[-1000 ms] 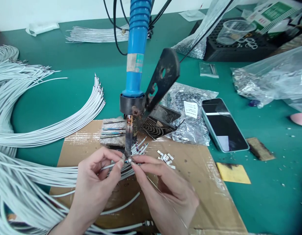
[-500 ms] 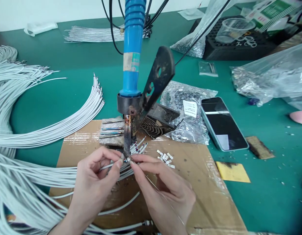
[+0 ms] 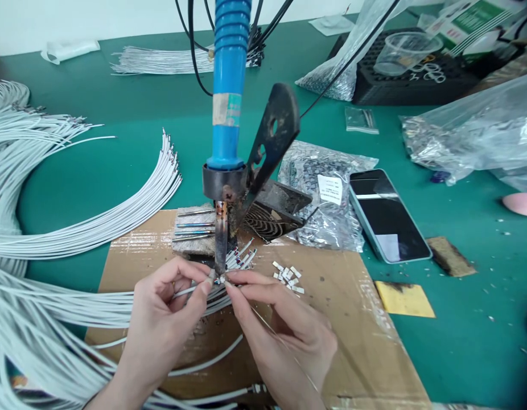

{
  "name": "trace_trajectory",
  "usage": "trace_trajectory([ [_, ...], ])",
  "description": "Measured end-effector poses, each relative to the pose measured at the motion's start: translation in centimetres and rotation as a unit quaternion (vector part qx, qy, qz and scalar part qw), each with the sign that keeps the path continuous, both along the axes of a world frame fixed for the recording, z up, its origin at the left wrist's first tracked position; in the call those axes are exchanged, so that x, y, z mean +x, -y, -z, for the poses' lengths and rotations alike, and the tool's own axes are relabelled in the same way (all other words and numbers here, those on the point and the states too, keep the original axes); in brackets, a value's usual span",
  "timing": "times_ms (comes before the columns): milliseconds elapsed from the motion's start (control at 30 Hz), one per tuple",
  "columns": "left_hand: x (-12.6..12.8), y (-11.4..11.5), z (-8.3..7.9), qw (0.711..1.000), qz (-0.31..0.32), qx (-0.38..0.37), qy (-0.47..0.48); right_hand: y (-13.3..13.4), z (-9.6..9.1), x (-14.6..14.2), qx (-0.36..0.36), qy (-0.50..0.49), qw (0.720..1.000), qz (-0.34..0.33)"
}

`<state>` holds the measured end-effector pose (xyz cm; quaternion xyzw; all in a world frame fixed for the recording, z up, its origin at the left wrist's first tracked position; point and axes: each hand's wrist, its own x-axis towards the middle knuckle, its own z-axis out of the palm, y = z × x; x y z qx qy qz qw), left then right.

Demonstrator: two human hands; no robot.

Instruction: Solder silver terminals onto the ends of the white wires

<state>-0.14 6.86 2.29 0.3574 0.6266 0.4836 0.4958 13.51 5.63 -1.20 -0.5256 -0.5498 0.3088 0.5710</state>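
Observation:
A blue-handled soldering iron [image 3: 226, 131] stands upright in a black clamp, its dark tip [image 3: 221, 245] pointing down between my fingertips. My left hand [image 3: 161, 319] pinches a white cable [image 3: 184, 291] close to its end, just left of the tip. My right hand [image 3: 284, 330] is closed in a pinch on a thin solder wire [image 3: 305, 373], which trails across the palm to the lower right. A tiny whitish connector [image 3: 222, 279] sits between the two hands under the tip; the fingers partly hide it. Several similar small white connectors [image 3: 288, 277] lie in a loose pile to the right.
Brown cardboard [image 3: 344, 319] covers the green table [image 3: 131, 119] under my hands. White cable bundles [image 3: 75, 242] fill the left side. Behind the iron's tip are a small fan [image 3: 267, 221] and a bag of parts [image 3: 353, 222]. A phone [image 3: 391, 219] and yellow sponge [image 3: 404, 299] lie right.
Both hands hold almost the same pose at the iron's tip. The whole view has shifted very slightly, with the right hand a touch further left in the picture.

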Motion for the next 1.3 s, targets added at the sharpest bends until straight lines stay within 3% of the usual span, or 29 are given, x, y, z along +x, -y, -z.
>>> trace_trajectory([
  [767,0.2,-0.4,-0.2,0.999,-0.017,-0.036,0.021,-0.2,-0.1,-0.2,-0.011,-0.010,1.000,0.015],
  [1000,-1.1,-0.5,0.5,0.999,0.046,-0.026,0.005,-0.1,-0.1,-0.3,-0.008,-0.018,1.000,0.019],
  [1300,0.1,-0.5,0.0,0.999,-0.005,-0.031,0.028,-0.2,0.0,-0.3,-0.003,-0.017,1.000,0.013],
])
